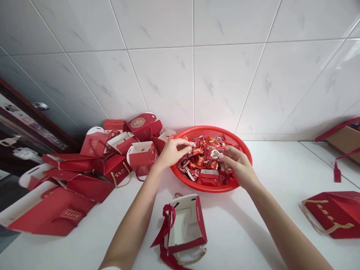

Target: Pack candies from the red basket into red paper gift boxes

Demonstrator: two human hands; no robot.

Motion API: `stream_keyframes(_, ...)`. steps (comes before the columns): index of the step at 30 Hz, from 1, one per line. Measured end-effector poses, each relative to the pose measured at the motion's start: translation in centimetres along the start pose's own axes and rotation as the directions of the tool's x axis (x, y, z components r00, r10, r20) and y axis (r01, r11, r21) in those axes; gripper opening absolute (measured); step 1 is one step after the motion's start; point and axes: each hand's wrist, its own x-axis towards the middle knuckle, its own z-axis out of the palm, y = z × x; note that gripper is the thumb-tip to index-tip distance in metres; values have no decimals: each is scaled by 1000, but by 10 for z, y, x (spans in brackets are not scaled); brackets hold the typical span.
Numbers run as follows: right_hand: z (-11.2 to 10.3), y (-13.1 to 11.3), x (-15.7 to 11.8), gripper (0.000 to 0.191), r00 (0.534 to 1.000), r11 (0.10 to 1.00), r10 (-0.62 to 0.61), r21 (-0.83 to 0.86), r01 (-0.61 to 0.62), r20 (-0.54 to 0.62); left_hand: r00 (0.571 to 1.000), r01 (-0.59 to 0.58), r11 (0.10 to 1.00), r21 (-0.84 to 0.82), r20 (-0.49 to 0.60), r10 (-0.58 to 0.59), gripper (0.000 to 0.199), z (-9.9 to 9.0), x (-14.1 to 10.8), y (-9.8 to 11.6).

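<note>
A red plastic basket [247, 159] with a perforated wall holds a heap of wrapped candies [199, 162] in red packaging. Over its right half, my right hand [239, 165] grips a dark red candy packet [214, 153] with a pale emblem and a black character. My left hand [174, 152] reaches over the left rim, thumb and fingers closed around a small wrapped candy at the fingertips, partly hidden. Below the basket, between my forearms, stands an open red gift box [201, 221] with a white inside, rope handles and a dark red ribbon [165, 228].
Several red gift boxes [75, 183], some with flaps up, are piled at the left. A closed red box [334, 213] with a rope handle lies at the right. Behind it is a brown box [344, 140] with red ribbon. A tiled wall [163, 82] backs the white counter [270, 165].
</note>
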Motion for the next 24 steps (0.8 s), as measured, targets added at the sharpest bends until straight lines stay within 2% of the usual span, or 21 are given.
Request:
stream_keyframes(2, 0, 1, 0, 35, 1000, 1000, 4, 2, -4, 9, 999, 2, 987, 163, 34, -8, 18, -6, -1, -2)
stream_keyframes(4, 0, 1, 0, 33, 1000, 1000, 5, -4, -5, 17, 990, 2, 963, 269, 138, -41, 20, -7, -1, -2)
stream_keyframes(7, -1, 1, -1, 31, 1000, 1000, -8, -13, 8, 20, 929, 18, 909, 416, 329, -169, 25, -2, -2, -1)
stream_keyframes(9, -1, 1, -1, 30, 1000, 1000, -17, -20, 17, 22, 879, 40, 848, 528, 386, -281, 29, 3, -2, 1)
stream_keyframes(11, -1, 1, -1, 30, 999, 999, -24, -27, 25, 23, 857, 62, 802, 594, 380, -348, 38, 6, -2, 3)
stream_keyframes(14, -1, 2, -1, 30, 999, 999, -27, -41, 28, 25, 870, 84, 781, 619, 336, -360, 56, 10, -3, 4)
stream_keyframes(16, -1, 2, 0, 29, 999, 998, -29, -47, 31, 26, 888, 103, 771, 628, 291, -355, 61, 12, -1, 3)
stream_keyframes(21, -1, 2, 0, 30, 999, 999, -30, -37, 31, 16, 947, 152, 805, 573, 148, -284, 57, 15, 5, -3)
stream_keyframes(24, 0, 1, 0, 30, 999, 998, -32, -47, 32, 4, 962, 172, 804, 569, 81, -262, 53, 15, 7, -5)
